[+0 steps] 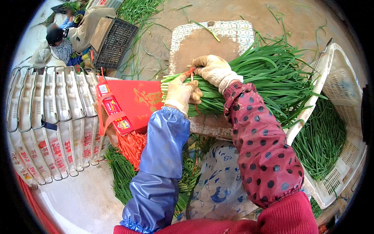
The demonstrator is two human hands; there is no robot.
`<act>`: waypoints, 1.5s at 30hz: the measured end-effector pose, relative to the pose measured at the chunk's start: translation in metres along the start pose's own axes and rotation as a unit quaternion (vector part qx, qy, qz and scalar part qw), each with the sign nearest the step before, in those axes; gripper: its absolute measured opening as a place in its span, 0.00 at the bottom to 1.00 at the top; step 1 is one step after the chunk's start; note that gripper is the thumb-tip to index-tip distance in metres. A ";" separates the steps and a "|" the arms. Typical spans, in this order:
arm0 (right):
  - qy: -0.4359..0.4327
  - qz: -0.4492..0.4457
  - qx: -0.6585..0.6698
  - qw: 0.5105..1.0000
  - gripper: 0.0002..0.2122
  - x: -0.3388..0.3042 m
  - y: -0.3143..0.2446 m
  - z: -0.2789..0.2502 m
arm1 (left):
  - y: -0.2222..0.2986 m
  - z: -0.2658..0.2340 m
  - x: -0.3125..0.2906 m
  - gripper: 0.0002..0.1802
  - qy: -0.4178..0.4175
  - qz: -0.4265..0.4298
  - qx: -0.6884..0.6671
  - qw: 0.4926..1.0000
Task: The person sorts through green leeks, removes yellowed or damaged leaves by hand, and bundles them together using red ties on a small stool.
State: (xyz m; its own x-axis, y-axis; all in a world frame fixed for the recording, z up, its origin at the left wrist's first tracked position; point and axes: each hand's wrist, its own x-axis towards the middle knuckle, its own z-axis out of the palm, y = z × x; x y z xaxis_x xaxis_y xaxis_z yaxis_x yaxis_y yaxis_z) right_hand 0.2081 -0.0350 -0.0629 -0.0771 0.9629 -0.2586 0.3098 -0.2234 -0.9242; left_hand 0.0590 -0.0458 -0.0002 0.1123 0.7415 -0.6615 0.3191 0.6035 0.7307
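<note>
A thick bundle of green garlic chives point(269, 74) lies across a board with a patterned edge point(243, 33), pale stem ends to the left. A thin red tie point(191, 73) passes around the stems. My left hand point(182, 93), in a cream glove, closes on the bundle close to the stem ends, its index finger reaching to the tie. Just right of it, my right hand point(214, 73), gloved too, bends over the top of the bundle with its fingertips pinched on the red tie. The undersides of both hands are hidden.
Left of the board sit a red bag point(136, 97) and a heap of red ties point(134, 146). White crates point(50, 113) stand stacked further left. At right, a white basket point(343, 82) holds more chives. Another person point(64, 48) works beside a black crate point(115, 43).
</note>
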 end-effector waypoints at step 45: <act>0.343 -0.304 -0.059 0.887 0.02 -0.049 -0.074 0.022 | -0.054 -0.025 -0.027 0.22 0.087 0.435 0.296 0.846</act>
State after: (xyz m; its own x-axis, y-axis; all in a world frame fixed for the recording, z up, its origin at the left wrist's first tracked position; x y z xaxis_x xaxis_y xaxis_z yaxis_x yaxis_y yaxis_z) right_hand 0.1683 -0.0688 0.0118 0.3179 0.7752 0.5459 0.5086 0.3465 -0.7882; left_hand 0.0156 -0.0910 -0.0176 0.4229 0.8927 0.1558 0.6078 -0.4069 0.6819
